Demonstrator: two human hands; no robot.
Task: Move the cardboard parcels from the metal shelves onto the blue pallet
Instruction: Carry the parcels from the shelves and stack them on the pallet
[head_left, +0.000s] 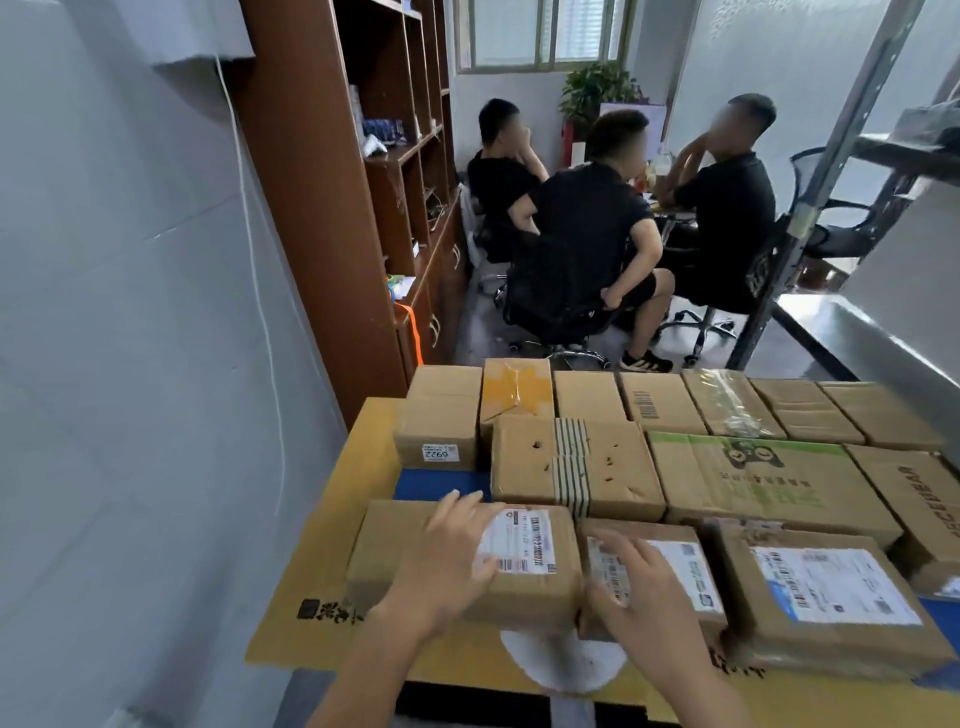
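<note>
Head camera looks down past the metal shelves (831, 171) on my right to the blue pallet (441, 480), with a yellow sheet (322, 545) showing round it. Rows of cardboard parcels (769, 483) sit packed on the pallet. Nearest me at the left lies a labelled parcel (384, 545). My left hand (447, 558) rests flat on its top, fingers straight and spread. My right hand (641, 597) lies the same way, clasping nothing, on the neighbouring parcel (696, 582), which touches the first.

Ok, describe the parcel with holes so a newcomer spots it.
Find the blue pallet. In the middle row on it, just beyond the left hand, lies the holed parcel. Only it has dark punctures and striped tape across its top.
</note>
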